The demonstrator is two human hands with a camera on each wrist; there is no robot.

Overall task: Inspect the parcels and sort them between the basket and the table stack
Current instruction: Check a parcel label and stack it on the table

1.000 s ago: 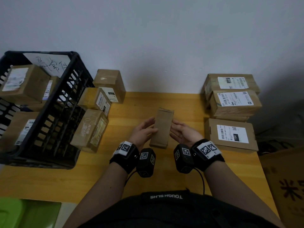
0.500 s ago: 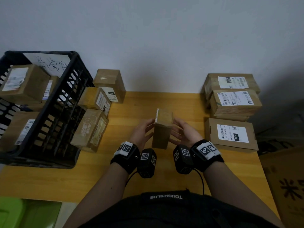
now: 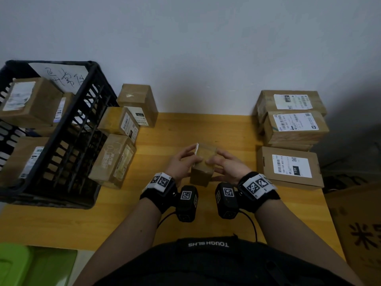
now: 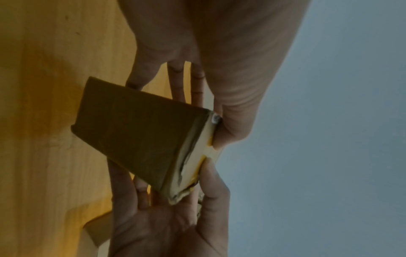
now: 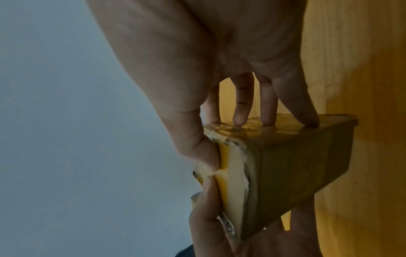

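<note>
A small brown cardboard parcel [image 3: 203, 164] is held above the middle of the wooden table [image 3: 206, 129], its taped end face turned up. My left hand [image 3: 181, 162] grips its left side and my right hand [image 3: 226, 165] its right side, thumbs on the upper face and fingers underneath. In the left wrist view the parcel [image 4: 140, 139] sits between thumb and fingers of my left hand [image 4: 197, 97]. The right wrist view shows my right hand [image 5: 230, 132] pinching the parcel [image 5: 296, 165] the same way. The black basket [image 3: 90, 79] with several parcels stands at the left. The table stack [image 3: 294, 129] is at the right.
Three parcels [image 3: 115, 159] stand beside the basket on the table's left. A flat labelled parcel [image 3: 288, 168] lies in front of the right stack. A large cardboard box [image 3: 360, 234] stands off the table's right edge, and a green object [image 3: 24, 265] at the lower left.
The parcel has been tipped in both hands from its long plain face up to its taped end face up. Both hands stayed at the table's middle.
</note>
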